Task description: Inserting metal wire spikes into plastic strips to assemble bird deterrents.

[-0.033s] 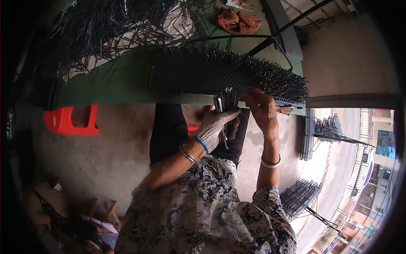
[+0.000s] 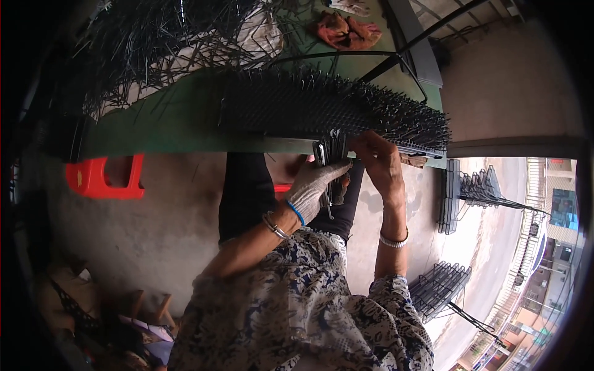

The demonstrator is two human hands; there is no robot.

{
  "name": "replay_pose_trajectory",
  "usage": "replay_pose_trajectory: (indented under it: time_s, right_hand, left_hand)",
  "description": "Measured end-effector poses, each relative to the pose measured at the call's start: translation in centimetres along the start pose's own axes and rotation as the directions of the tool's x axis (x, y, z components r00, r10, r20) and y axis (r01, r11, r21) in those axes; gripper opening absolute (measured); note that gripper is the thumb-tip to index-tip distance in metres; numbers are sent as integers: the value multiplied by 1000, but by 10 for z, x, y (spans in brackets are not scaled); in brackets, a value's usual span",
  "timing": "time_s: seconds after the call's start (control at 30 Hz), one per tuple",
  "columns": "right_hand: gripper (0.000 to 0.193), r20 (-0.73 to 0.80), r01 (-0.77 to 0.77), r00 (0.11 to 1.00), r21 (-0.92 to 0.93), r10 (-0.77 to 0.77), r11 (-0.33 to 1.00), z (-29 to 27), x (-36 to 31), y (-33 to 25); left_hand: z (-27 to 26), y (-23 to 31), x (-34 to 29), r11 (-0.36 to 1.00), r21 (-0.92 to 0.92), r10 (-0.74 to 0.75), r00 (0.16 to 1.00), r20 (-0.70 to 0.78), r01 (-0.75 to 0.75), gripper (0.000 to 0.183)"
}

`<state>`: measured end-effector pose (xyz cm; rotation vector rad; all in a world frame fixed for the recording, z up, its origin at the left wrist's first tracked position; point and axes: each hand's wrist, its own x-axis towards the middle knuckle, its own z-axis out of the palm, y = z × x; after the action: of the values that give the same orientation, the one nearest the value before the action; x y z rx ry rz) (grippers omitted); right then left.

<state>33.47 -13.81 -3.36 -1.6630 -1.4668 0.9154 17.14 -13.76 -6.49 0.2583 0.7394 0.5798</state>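
Note:
My left hand [image 2: 314, 184], in a pale knit glove, is wrapped round a bundle of thin dark metal wire pieces [image 2: 335, 147], some with bent ends. The bundle stands roughly upright just off the front edge of a long black perforated block [image 2: 284, 108]. Rows of thin black hooked pins [image 2: 396, 111] rise from that block. Bare and close to the top of the bundle, my right hand [image 2: 380, 162] has its fingers drawn together at the block's front edge. What is between those fingertips is hidden.
A green table [image 2: 185, 102] carries the block. A tangled heap of black wires [image 2: 161, 55] lies on pale sacking at far left. A crumpled reddish cloth [image 2: 348, 31] lies at the back. A red plastic stool [image 2: 93, 176] stands at left; black wire racks [image 2: 439, 287] are at right.
My right hand has shifted slightly left, towards the bundle. My left hand holds the wire pieces in the same place.

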Motion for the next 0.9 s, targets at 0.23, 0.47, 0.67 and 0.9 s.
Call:
replay_pose_trajectory:
  time_s: [0.23,0.47,0.67,0.9]
  right_hand:
    - [9,48,-57,998,126,51,990,2,-6,14]
    - [7,-400,98,858,-486,-321,868,-17,32,-1]
    - [10,-296,9,872,-787,-390,616,-10,52,18]
    - [12,-322,-38,839,-840,-440,542,-5,57,26]
  left_hand:
    - [0,-7,2,999,-27,18,997,-80,-20,17]
    - [-2,-2,-2,999,-38,-13,999,-45,11,24]
    - [-5,-6,-2,998,-45,-52,997,-60,50,22]
    - [-10,-11,2,998,-57,-27,997,-68,23,19]
